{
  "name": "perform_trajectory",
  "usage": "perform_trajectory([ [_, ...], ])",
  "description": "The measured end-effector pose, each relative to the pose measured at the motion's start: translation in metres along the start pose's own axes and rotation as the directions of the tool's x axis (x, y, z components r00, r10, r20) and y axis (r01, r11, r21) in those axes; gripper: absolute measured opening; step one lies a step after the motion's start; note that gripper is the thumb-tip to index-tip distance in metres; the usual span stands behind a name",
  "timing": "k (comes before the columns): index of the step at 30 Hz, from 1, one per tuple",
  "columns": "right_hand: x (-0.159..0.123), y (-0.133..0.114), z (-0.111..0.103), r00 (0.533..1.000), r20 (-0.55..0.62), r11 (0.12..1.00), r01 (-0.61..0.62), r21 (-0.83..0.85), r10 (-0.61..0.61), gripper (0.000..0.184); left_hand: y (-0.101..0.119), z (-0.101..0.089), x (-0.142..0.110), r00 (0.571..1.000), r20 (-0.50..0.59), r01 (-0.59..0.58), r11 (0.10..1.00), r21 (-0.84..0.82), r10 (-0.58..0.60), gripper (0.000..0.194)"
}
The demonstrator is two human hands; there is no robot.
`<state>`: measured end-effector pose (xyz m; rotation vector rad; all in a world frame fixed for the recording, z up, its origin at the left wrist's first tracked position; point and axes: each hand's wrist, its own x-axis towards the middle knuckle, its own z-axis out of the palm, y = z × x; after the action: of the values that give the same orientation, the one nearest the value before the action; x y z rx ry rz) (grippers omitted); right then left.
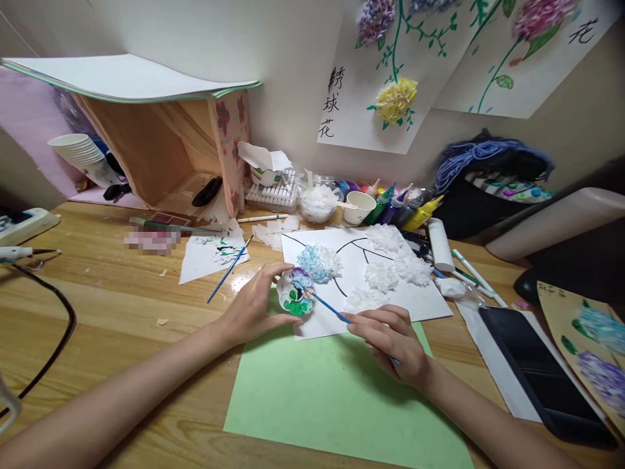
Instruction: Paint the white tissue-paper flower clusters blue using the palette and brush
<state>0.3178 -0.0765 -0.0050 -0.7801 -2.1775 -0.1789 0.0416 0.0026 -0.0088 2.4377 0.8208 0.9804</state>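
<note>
Between thumb and fingers, my left hand (pixel 256 296) grips a small white paint palette (pixel 282 294) smeared with green, blue, purple and black. My right hand (pixel 390 339) holds a thin blue paintbrush (pixel 332 311), its tip down at the blue-purple paint in the palette. Just beyond the palette lies white paper (pixel 424 309) with black curved stems and several raised paper blossoms. One blossom (pixel 315 264) is tinted light blue on its left and white on its right; the other blossoms (pixel 385 273) are white. The paper partly overlaps a green sheet (pixel 312 404).
A second blue brush (pixel 229 270) rests by a paint-stained scrap (pixel 202 257) at left. Paint bottles (pixel 390 205), a paper cup (pixel 359 208) and a clear bowl (pixel 317 205) stand along the wall. A black phone (pixel 537 371) lies at right, a peach box (pixel 170 150) stands back left.
</note>
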Motion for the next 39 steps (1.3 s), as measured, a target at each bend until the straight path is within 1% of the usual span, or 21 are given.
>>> perform_trajectory([
  [5, -0.0023, 0.0007, -0.002, 0.998, -0.007, 0.998, 0.054, -0.045, -0.054, 0.036, -0.0009, 0.0009, -0.0012, 1.0, 0.014, 0.017, 1.0, -0.004, -0.017, 0.083],
  [9, -0.0021, 0.0016, -0.0046, 0.994, -0.028, 0.993, 0.104, -0.049, -0.105, 0.035, -0.0015, 0.0011, -0.0021, 0.999, 0.024, 0.022, 1.0, 0.004, -0.022, 0.085],
  [14, -0.0007, 0.0031, -0.0031, 0.997, -0.004, 0.997, 0.071, -0.041, -0.071, 0.033, -0.0004, -0.0001, -0.002, 0.999, 0.035, 0.03, 1.0, 0.007, -0.03, 0.085],
  [23, 0.0012, 0.0015, -0.0066, 0.995, -0.035, 0.996, 0.089, -0.012, -0.089, 0.03, -0.001, 0.0001, -0.0025, 0.999, 0.035, 0.009, 1.0, -0.002, -0.008, 0.086],
  [27, 0.0046, -0.0004, -0.0049, 0.997, -0.04, 0.998, 0.065, 0.01, -0.065, 0.03, 0.0006, -0.0012, -0.0024, 0.998, 0.063, 0.024, 1.0, -0.018, -0.023, 0.085],
  [32, 0.0022, 0.0009, -0.004, 0.999, -0.029, 1.0, 0.028, 0.01, -0.028, 0.03, 0.0013, -0.0014, -0.0017, 0.998, 0.062, 0.013, 1.0, -0.022, -0.012, 0.084],
  [36, -0.0002, 0.001, -0.0065, 0.998, -0.042, 0.998, 0.044, 0.036, -0.042, 0.03, 0.0013, -0.0009, -0.0016, 0.998, 0.062, 0.007, 1.0, -0.024, -0.006, 0.084],
  [39, -0.0006, 0.0015, -0.0059, 0.999, -0.026, 0.999, 0.041, 0.029, -0.041, 0.03, 0.001, -0.001, -0.0019, 0.998, 0.06, 0.006, 1.0, -0.022, -0.005, 0.084],
])
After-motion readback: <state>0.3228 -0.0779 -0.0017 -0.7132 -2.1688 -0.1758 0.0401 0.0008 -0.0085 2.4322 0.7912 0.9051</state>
